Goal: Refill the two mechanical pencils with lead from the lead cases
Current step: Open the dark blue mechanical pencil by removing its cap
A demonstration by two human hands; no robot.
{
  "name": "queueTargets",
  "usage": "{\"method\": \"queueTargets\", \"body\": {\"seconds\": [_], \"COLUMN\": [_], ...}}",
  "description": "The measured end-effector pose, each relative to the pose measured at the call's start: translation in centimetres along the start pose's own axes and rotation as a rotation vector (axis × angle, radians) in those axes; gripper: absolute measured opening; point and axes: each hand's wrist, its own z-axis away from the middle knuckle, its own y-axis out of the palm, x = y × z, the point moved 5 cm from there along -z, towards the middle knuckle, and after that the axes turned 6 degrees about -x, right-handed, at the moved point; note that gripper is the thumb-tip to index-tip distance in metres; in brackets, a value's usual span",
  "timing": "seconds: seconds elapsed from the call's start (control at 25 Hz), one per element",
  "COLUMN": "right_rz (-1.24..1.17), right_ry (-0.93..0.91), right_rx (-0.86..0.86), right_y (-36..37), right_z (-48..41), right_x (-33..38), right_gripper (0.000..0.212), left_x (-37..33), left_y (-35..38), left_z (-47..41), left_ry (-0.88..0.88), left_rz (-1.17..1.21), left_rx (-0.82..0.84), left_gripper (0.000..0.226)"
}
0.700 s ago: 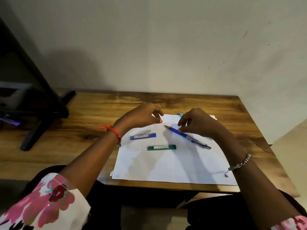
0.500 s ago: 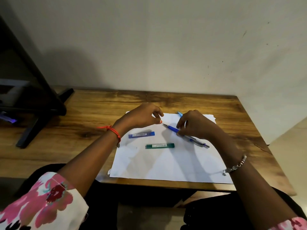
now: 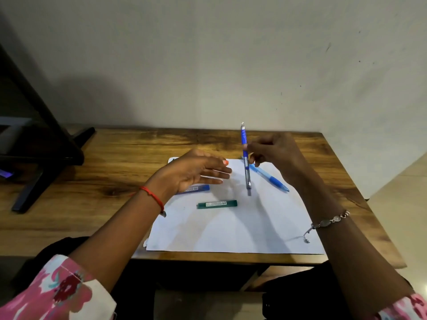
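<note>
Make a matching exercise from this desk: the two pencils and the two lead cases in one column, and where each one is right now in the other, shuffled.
Things
1. dark blue pencil
2. light blue pencil
3. green lead case
4. blue lead case

Places
A. partly hidden behind the left hand
B. lying in the open, mid paper
C. held off the desk by the right hand
D. lying slantwise on the paper's far right part

Pairs: 1-C, 2-D, 3-B, 4-A

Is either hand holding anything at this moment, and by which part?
The right hand pinches the dark blue mechanical pencil near mid-barrel, just below its blue grip; the left hand holds nothing.
</note>
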Motion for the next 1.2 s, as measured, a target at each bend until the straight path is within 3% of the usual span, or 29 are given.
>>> {"method": "queueTargets", "body": {"seconds": [0.12,0.24,0.56,0.76,0.88,1.0,1.08,1.12,1.2], "right_rz": [-0.361,-0.419,-0.300,-0.178,-0.211,-0.297,-0.352,-0.380,-0.453], "right_ry": [0.217,0.348,0.274,0.205,0.148,0.080,0.036,0.014,-0.013], "right_rx": [-0.015,0.031,0.046,0.273,0.202,0.038,-0.083,-0.133,-0.198], "right_y": [0.0,1.1,2.4,4.2,4.1,2.6,1.3,0.8,-0.2], "right_z": [0.3,1.2,2.2,3.6,3.5,2.7,2.1,1.8,1.3], "right_x": [-0.8,-1.2,-1.0,-0.3,-0.2,0.0,0.2,0.3,0.6], "right_gripper": [0.005,0.005,0.009,0.001,0.007,0.006,0.007,0.007,0.009], "left_x": [-0.2,-0.2,0.0,0.9,1.4,1.4,0.9,0.5,-1.3], "left_y": [1.7,2.2,0.2,-0.4,0.1,0.2,0.1,0.1,-0.3], "left_z": [1.3,2.2,1.2,0.2,0.5,1.1,2.1,2.6,3.6], "left_ry": [-0.072,-0.053,0.019,-0.017,-0.071,-0.102,-0.091,-0.036,0.233], "left_rz": [0.210,0.253,0.426,0.712,0.786,0.663,0.322,0.139,-0.042], "left_rx": [0.098,0.111,0.003,-0.135,-0.163,-0.142,-0.084,-0.070,-0.150], "left_gripper": [0.017,0.021,0.011,0.006,0.010,0.015,0.023,0.024,0.019]}}
